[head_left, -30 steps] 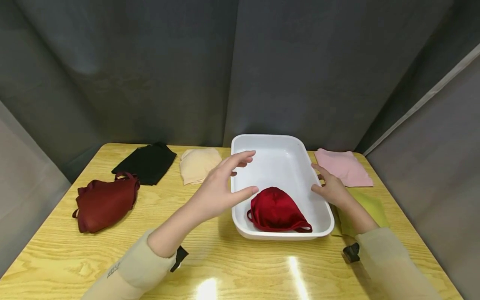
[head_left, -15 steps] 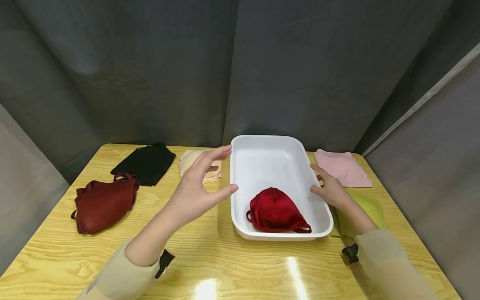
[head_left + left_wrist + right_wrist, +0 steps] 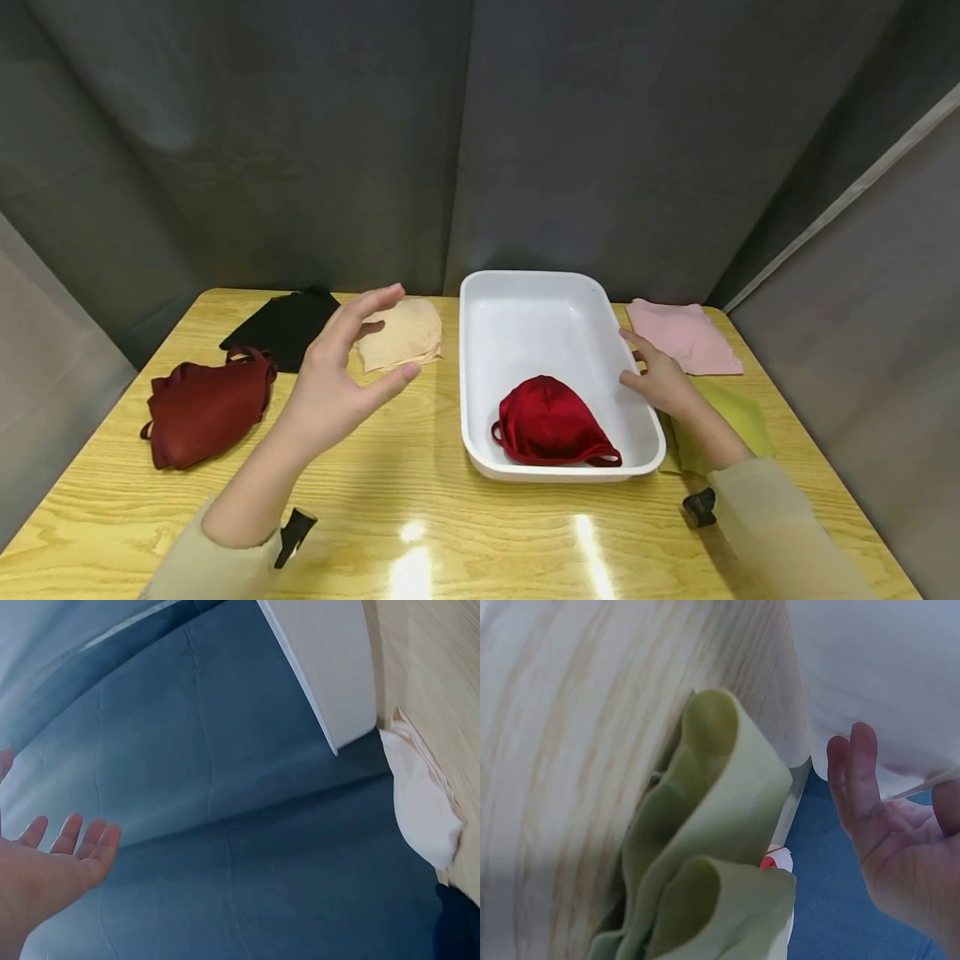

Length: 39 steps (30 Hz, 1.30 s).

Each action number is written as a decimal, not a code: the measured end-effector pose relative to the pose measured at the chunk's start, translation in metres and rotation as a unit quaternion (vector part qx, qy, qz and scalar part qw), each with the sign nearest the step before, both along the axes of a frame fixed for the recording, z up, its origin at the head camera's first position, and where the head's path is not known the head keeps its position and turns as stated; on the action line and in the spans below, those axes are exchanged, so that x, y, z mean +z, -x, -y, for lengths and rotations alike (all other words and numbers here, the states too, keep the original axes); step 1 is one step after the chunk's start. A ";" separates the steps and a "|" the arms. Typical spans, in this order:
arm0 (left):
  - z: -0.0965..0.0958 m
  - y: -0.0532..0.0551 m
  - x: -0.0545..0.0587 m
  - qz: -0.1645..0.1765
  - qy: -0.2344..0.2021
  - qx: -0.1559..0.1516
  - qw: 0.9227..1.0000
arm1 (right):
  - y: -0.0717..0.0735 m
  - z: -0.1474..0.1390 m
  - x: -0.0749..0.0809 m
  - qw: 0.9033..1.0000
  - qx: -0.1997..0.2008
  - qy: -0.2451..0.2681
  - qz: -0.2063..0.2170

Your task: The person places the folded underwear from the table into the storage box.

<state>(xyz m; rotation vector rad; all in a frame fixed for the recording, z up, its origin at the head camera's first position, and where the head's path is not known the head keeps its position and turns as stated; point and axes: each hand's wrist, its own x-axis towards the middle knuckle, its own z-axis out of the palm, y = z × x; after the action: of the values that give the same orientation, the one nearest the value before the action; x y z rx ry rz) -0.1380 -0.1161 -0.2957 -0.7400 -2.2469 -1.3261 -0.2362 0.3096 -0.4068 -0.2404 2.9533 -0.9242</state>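
My left hand hovers over the left half of the table, fingers spread in a loose curve with nothing between them. In the head view its fingertips overlap the edge of a folded beige cloth. My right hand holds the right rim of a white plastic tub, some fingers lying against the outer wall. Inside the tub's near end lies a shiny red folded bra with small strap loops. A dark red folded garment with straps lies at the table's left.
A black folded cloth lies at the back left, partly behind my left hand. Right of the tub are a pink folded cloth and an olive-green one, partly under my right forearm. Grey curtains enclose the wooden table.
My left hand has moved left, from over the tub's left edge to beside the beige cloth, staying empty. The right hand, tub and red bra look almost unchanged.
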 end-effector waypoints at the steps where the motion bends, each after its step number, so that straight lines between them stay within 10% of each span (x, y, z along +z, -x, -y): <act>1: 0.003 0.000 0.000 -0.002 -0.005 0.001 1.000 | 0.000 0.000 0.000 1.000 -0.001 0.000 0.001; 19: 0.050 0.000 -0.022 -0.045 -0.021 0.077 0.996 | 0.002 -0.001 -0.004 1.000 0.000 -0.001 0.002; 39: 0.112 -0.003 -0.050 0.041 0.024 0.230 0.972 | 0.001 0.000 -0.003 1.000 -0.004 -0.001 0.011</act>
<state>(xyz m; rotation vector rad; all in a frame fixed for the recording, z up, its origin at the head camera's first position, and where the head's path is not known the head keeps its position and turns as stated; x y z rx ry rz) -0.1354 -0.2286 -0.3453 -0.1570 -2.3318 -1.0919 -0.2377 0.3098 -0.4094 -0.2167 2.9371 -0.9196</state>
